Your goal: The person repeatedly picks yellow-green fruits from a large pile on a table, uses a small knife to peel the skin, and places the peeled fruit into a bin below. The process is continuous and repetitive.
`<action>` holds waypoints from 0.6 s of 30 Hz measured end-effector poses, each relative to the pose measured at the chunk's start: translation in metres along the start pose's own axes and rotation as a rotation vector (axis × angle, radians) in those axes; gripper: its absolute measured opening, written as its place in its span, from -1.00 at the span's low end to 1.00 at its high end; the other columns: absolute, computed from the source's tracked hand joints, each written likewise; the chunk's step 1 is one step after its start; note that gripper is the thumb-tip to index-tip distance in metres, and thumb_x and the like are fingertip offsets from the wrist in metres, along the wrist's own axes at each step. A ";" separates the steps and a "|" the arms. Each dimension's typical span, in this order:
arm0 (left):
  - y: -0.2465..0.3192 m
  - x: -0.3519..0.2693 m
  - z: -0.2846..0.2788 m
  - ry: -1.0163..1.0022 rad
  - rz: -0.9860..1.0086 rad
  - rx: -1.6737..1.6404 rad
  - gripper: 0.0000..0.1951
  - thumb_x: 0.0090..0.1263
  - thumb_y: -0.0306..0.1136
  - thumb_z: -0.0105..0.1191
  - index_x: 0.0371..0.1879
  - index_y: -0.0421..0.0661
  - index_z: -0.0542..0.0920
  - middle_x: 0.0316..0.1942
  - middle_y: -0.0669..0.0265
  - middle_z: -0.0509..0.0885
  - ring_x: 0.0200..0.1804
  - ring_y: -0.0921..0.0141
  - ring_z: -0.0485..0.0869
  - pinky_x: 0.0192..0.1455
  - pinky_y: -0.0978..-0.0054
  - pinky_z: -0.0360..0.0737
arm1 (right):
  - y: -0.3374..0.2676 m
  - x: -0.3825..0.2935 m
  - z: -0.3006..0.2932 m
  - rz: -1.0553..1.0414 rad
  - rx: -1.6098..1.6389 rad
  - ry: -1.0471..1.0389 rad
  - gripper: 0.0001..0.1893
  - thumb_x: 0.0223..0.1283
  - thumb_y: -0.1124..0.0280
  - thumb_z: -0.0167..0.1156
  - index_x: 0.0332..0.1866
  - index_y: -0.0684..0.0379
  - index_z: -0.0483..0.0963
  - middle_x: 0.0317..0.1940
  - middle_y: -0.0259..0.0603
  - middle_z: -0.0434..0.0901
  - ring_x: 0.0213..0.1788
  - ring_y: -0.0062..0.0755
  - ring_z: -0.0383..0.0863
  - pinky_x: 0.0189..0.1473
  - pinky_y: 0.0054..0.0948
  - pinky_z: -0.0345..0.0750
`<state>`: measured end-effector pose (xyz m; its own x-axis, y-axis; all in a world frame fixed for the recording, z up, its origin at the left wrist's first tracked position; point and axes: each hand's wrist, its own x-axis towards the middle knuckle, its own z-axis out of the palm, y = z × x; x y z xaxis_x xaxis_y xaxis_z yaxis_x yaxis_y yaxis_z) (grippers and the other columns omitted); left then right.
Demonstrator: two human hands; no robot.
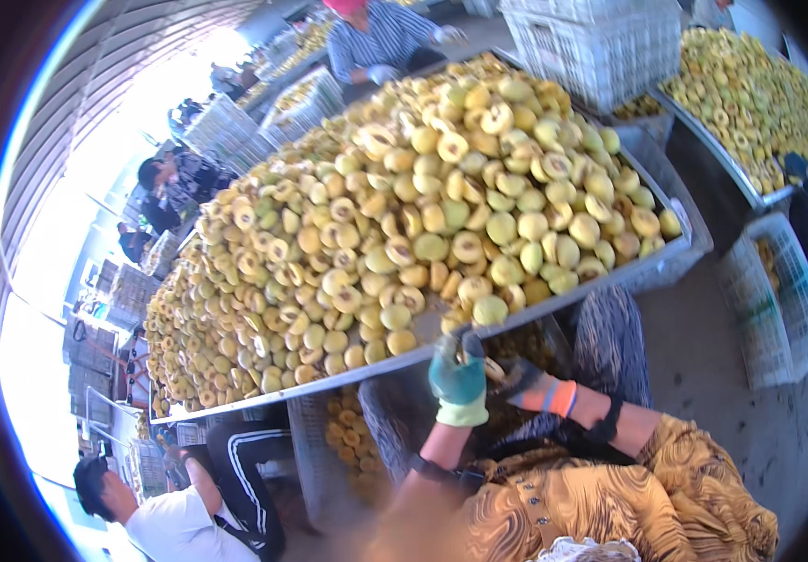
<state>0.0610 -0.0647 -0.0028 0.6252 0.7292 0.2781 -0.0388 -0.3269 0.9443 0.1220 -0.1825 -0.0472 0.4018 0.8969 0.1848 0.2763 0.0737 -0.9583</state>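
Observation:
A large heap of halved yellow-green stone fruit [376, 232], some with brown hollows facing up, lies on a metal-rimmed table [334, 385]. My left hand [459, 379], in a teal and pale yellow glove, is at the table's near rim with its fingers raised; whether it grips a fruit is unclear. Just right of it and below the rim, my right hand [534, 390] wears a dark glove with an orange cuff. Its fingertips hold a pale fruit piece [494, 369] between the two hands.
Under the table, a plastic crate [309, 456] of fruit halves stands left of my legs. A co-worker in white [172, 523] sits at the left; another in stripes [383, 42] sits across. Stacked crates [586, 56] stand beyond the heap, and a crate [773, 302] rests on the right floor.

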 end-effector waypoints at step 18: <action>0.018 0.010 -0.016 -0.275 -0.123 0.233 -0.88 0.21 -0.42 0.21 -0.28 -0.08 0.67 -0.51 0.27 0.60 -0.55 0.30 0.55 -0.44 0.45 0.53 | 0.026 0.002 -0.007 -0.161 -0.477 -0.134 -0.60 0.25 0.23 0.19 0.19 0.03 0.49 -0.51 -0.20 0.56 -0.51 -0.45 0.55 -0.36 -0.34 0.54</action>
<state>0.0541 -0.0531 0.0199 0.8014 0.5931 0.0771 0.2084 -0.3978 0.8935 0.1359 -0.1814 -0.0700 0.2143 0.9409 0.2623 0.7053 0.0367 -0.7079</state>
